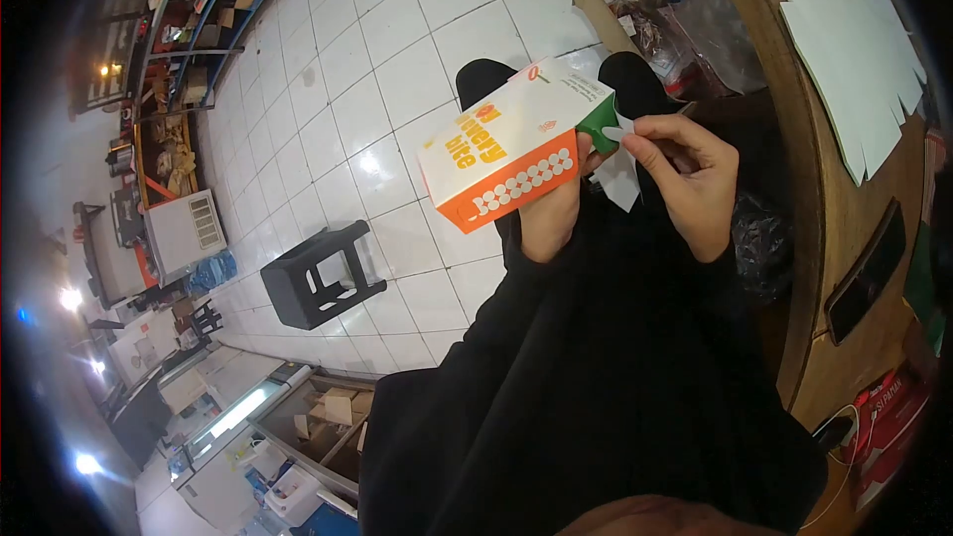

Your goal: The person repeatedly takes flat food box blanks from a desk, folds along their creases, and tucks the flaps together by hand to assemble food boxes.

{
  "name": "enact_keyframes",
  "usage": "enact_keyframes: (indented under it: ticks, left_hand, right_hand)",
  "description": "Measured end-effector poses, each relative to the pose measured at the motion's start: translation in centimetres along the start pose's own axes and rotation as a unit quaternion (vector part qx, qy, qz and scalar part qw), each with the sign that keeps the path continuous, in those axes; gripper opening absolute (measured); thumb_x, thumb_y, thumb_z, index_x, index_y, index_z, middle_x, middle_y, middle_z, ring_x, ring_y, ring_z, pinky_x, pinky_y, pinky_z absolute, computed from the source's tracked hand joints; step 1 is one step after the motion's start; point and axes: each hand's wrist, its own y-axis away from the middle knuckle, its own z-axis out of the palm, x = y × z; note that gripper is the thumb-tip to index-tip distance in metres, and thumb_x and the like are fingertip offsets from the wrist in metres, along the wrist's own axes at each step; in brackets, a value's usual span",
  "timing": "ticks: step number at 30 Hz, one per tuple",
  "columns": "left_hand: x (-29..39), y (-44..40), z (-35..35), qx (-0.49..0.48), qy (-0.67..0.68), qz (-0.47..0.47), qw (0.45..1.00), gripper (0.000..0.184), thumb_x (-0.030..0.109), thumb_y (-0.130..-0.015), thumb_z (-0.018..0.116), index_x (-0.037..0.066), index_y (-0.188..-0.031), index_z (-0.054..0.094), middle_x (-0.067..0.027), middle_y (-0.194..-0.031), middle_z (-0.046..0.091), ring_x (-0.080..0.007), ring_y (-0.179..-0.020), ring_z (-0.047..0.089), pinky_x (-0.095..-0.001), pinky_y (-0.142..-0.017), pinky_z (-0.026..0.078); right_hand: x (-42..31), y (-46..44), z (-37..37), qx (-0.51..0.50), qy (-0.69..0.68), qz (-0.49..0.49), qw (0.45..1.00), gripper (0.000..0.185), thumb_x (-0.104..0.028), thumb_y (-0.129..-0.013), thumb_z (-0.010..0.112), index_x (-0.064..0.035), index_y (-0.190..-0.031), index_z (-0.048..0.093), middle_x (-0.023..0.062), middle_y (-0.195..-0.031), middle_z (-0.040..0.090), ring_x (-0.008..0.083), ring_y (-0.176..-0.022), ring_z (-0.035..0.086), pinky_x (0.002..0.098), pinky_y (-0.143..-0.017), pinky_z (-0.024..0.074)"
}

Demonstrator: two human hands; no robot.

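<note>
A cardboard food box (516,129) lies tilted over my lap, white on top with yellow lettering "every bite". Its long side is orange with rows of white dots, and the end nearest my right hand is green. My left hand (551,218) grips the box from below, its fingers partly hidden behind it. At the green end, my right hand (690,179) pinches a small white flap between thumb and fingers. Another white flap (619,179) hangs down below that end, between my two hands.
On the wooden table (809,238) at right lie a stack of cut white card sheets (849,69) and a dark phone (866,273). Plastic bags (695,30) sit beside my knees. A black stool (323,276) stands on the white tiled floor (397,139).
</note>
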Motion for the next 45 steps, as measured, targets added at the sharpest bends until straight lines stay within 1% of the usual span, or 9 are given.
enact_keyframes:
  ticks: [2, 7, 12, 17, 23, 27, 29, 38, 45]
  left_hand:
    - [-0.2, 0.1, -0.6, -0.06, -0.022, -0.007, 0.998, 0.034, 0.007, -0.085, 0.052, 0.0, -0.116, 0.039, -0.0118, -0.109, 0.049, -0.0218, -0.099, 0.053, -0.0371, -0.078, 0.052]
    - [0.8, -0.1, 0.0, -0.058, 0.005, 0.016, 0.998, 0.029, 0.006, -0.084, 0.054, -0.001, -0.11, 0.043, -0.0113, -0.105, 0.05, -0.0208, -0.093, 0.055, -0.0351, -0.077, 0.052]
    - [1.2, -0.2, 1.0, -0.027, 0.013, 0.026, 0.999, 0.026, 0.006, -0.083, 0.056, -0.003, -0.105, 0.046, -0.011, -0.101, 0.051, -0.0199, -0.089, 0.056, -0.0335, -0.076, 0.052]
    - [0.5, -0.3, 0.1, -0.058, -0.058, 0.065, 0.994, 0.025, 0.007, -0.084, 0.055, -0.003, -0.105, 0.046, -0.0112, -0.099, 0.053, -0.0188, -0.087, 0.057, -0.0322, -0.074, 0.053]
    - [0.4, -0.5, -0.5, -0.088, -0.031, 0.108, 0.99, 0.026, 0.008, -0.084, 0.056, -0.003, -0.105, 0.047, -0.0107, -0.098, 0.053, -0.0188, -0.086, 0.057, -0.0318, -0.074, 0.053]
    - [0.5, -0.7, -0.4, -0.098, -0.01, 0.158, 0.982, 0.026, 0.007, -0.083, 0.056, -0.003, -0.105, 0.047, -0.0106, -0.098, 0.053, -0.0188, -0.085, 0.057, -0.0321, -0.073, 0.053]
    - [1.3, -0.5, 1.1, -0.001, -0.03, 0.049, 0.998, 0.025, 0.009, -0.084, 0.056, -0.003, -0.104, 0.047, -0.011, -0.098, 0.054, -0.0175, -0.086, 0.057, -0.0301, -0.072, 0.052]
    - [0.2, -0.9, 0.8, -0.018, -0.168, 0.034, 0.985, 0.023, 0.016, -0.085, 0.056, -0.004, -0.097, 0.052, -0.0091, -0.086, 0.058, -0.0172, -0.063, 0.06, -0.0254, -0.058, 0.048]
    - [0.6, -0.8, 0.5, -0.02, -0.022, 0.03, 0.999, 0.021, 0.008, -0.079, 0.062, -0.001, -0.096, 0.054, -0.0067, -0.089, 0.058, -0.0145, -0.072, 0.059, -0.0252, -0.064, 0.049]
  right_hand:
    - [-0.2, -0.1, 0.0, -0.013, 0.035, -0.013, 0.999, 0.01, 0.002, -0.075, 0.062, 0.0041, -0.084, 0.062, 0.0063, -0.074, 0.062, 0.008, -0.071, 0.058, 0.0199, -0.063, 0.0449]
    - [-0.7, -0.4, -0.2, -0.054, 0.159, -0.095, 0.981, 0.01, 0.002, -0.074, 0.063, 0.0035, -0.084, 0.062, 0.0077, -0.073, 0.063, 0.0083, -0.071, 0.06, 0.02, -0.063, 0.0455]
    - [0.0, -0.1, 0.8, 0.096, 0.049, -0.08, 0.991, 0.011, 0.003, -0.072, 0.064, 0.0037, -0.083, 0.062, 0.0084, -0.076, 0.064, 0.0083, -0.072, 0.06, 0.0204, -0.061, 0.0459]
    - [0.6, -0.2, 1.2, 0.084, 0.139, -0.162, 0.973, 0.013, 0.006, -0.068, 0.065, 0.0036, -0.081, 0.062, 0.0119, -0.073, 0.062, 0.0159, -0.067, 0.062, 0.023, -0.058, 0.0458]
    - [-0.4, -1.0, 0.3, -0.018, 0.189, -0.17, 0.967, 0.012, 0.005, -0.069, 0.064, 0.0024, -0.08, 0.062, 0.0107, -0.073, 0.063, 0.0148, -0.067, 0.061, 0.0229, -0.058, 0.0457]
    - [-0.1, -0.7, 0.8, -0.005, 0.168, -0.155, 0.974, 0.012, 0.005, -0.069, 0.064, 0.0024, -0.081, 0.062, 0.0105, -0.073, 0.063, 0.0144, -0.066, 0.061, 0.0226, -0.058, 0.0454]
    - [0.4, -0.5, 1.2, 0.059, 0.11, -0.134, 0.983, 0.012, 0.005, -0.069, 0.064, 0.0029, -0.081, 0.061, 0.0106, -0.073, 0.062, 0.0139, -0.065, 0.061, 0.0223, -0.057, 0.0449]
    - [1.3, 0.1, 2.2, 0.154, 0.141, -0.168, 0.963, 0.012, 0.006, -0.069, 0.064, 0.003, -0.081, 0.061, 0.011, -0.073, 0.062, 0.014, -0.065, 0.061, 0.0227, -0.057, 0.045]
    - [0.2, -1.0, 0.7, 0.051, 0.162, -0.171, 0.97, 0.012, 0.006, -0.069, 0.063, 0.0024, -0.08, 0.061, 0.0118, -0.074, 0.062, 0.017, -0.066, 0.061, 0.0239, -0.057, 0.0453]
